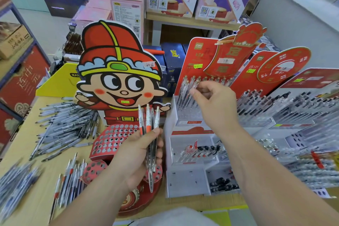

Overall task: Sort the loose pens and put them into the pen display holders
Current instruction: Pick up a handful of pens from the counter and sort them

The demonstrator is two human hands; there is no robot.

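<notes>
My left hand [136, 154] grips a bunch of clear pens [149, 121] with red and black parts, held upright over the red perforated holder [110, 141] of the cartoon-figure display. My right hand [213, 102] reaches to the white and red pen display [183, 124] and pinches the top of a clear pen [193, 88] standing in its upper row beside several others. Loose pens lie in a heap [64, 126] on the wooden table at the left, with a smaller row [69, 180] nearer me.
A big cartoon-figure cardboard sign [119, 71] rises behind the red holder. More filled pen displays [293, 112] stand to the right. Blurred pens [14, 183] lie at the table's left edge. Boxes and shelves [183, 5] fill the background.
</notes>
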